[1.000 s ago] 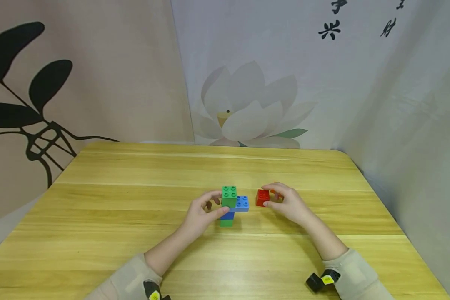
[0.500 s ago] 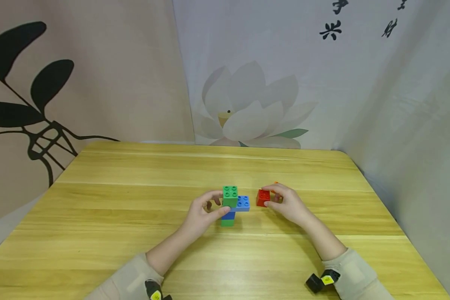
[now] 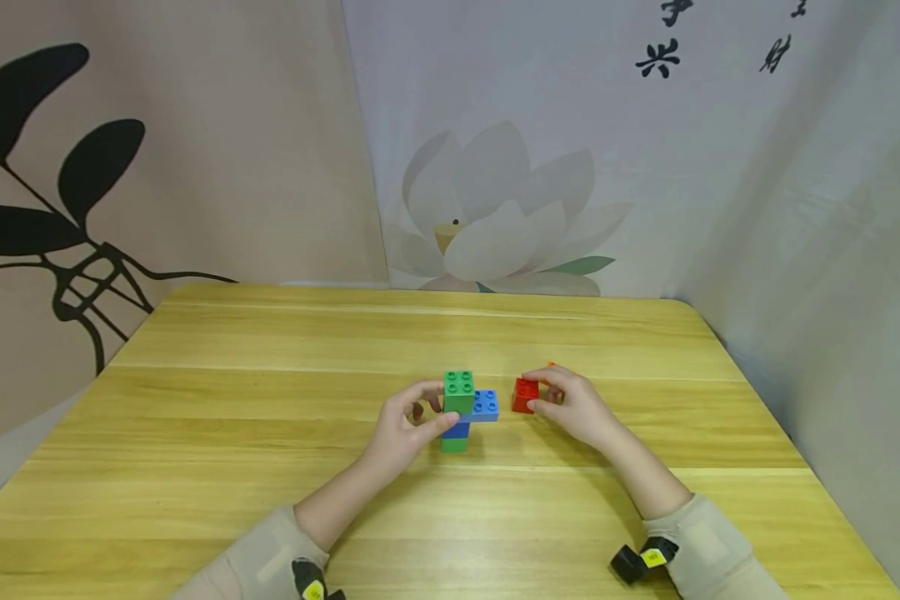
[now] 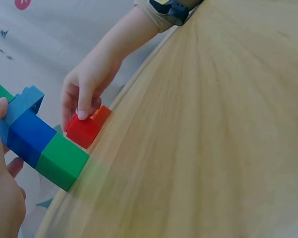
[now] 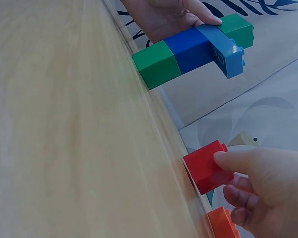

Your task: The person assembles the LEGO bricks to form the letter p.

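Note:
My left hand holds an upright stack of toy building bricks near its top, thumb across the front. From the top come a green brick, a light blue brick jutting out to the right, a dark blue brick and another green brick at the table. To the right, a red brick is pinched between the thumb and fingers of my right hand. It stands low at the tabletop, apart from the stack.
An orange brick sits on the wooden table just beyond the right hand, mostly hidden by it in the head view. Behind the table hangs a printed curtain. A black wrist device is on the right sleeve.

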The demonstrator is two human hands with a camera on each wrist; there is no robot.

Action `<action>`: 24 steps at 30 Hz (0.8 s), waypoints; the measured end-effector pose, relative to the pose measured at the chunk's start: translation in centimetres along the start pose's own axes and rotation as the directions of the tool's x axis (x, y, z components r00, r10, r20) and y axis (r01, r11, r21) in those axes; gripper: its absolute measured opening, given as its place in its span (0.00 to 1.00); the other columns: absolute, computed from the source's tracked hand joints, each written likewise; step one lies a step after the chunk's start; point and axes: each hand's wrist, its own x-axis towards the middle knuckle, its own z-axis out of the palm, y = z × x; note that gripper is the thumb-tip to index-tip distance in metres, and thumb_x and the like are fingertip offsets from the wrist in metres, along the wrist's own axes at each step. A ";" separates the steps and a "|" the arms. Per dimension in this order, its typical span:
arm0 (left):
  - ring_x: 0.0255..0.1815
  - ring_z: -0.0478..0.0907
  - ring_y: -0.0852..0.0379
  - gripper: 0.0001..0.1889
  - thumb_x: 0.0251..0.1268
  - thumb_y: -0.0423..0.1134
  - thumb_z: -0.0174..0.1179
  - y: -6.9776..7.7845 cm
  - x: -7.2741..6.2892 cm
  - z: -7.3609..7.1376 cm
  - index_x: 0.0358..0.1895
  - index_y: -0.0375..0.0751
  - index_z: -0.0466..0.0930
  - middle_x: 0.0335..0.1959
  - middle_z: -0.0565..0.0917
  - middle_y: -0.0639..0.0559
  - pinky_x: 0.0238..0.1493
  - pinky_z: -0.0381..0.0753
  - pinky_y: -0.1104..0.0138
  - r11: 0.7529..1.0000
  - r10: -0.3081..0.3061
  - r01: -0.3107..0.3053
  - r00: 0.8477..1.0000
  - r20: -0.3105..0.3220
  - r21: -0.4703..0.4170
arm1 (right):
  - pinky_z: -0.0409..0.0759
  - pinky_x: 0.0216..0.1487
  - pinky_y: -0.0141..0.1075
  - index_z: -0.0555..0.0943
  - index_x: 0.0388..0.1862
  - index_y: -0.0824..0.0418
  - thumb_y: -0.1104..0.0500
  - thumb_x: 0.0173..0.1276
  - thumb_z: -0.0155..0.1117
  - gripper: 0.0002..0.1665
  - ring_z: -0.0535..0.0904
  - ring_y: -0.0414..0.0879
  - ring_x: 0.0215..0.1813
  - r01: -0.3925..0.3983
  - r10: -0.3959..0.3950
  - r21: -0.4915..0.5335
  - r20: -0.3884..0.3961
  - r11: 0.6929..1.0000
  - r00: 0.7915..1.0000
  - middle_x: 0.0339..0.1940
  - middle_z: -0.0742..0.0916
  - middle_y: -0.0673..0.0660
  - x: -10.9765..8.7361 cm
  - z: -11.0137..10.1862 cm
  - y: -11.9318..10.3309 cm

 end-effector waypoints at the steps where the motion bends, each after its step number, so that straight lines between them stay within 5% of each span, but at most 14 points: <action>1: 0.39 0.69 0.35 0.15 0.58 0.28 0.66 0.0 0.0 0.0 0.49 0.31 0.80 0.33 0.77 0.47 0.40 0.64 0.53 1.000 0.002 -0.002 1.000 0.000 -0.001 | 0.70 0.27 0.33 0.80 0.55 0.61 0.64 0.60 0.70 0.22 0.71 0.46 0.32 0.002 -0.002 0.002 -0.003 1.000 1.000 0.32 0.79 0.51 0.0 0.0 0.0; 10: 0.36 0.69 0.40 0.15 0.58 0.29 0.66 -0.1 0.0 0.0 0.49 0.32 0.80 0.33 0.76 0.49 0.36 0.64 0.63 1.000 0.009 -0.009 1.000 0.005 0.007 | 0.70 0.27 0.33 0.81 0.54 0.60 0.67 0.59 0.70 0.22 0.72 0.46 0.32 0.039 -0.039 0.014 -0.061 0.999 0.997 0.41 0.82 0.51 0.0 -0.4 -0.8; 24: 0.32 0.65 0.47 0.15 0.58 0.29 0.66 -0.1 0.0 -0.1 0.49 0.32 0.80 0.33 0.76 0.44 0.34 0.63 0.64 1.000 -0.013 0.013 1.000 0.011 0.008 | 0.72 0.29 0.34 0.81 0.54 0.60 0.68 0.59 0.69 0.22 0.72 0.47 0.31 0.082 -0.076 0.046 -0.112 0.996 0.991 0.46 0.82 0.50 -0.1 -1.4 -2.9</action>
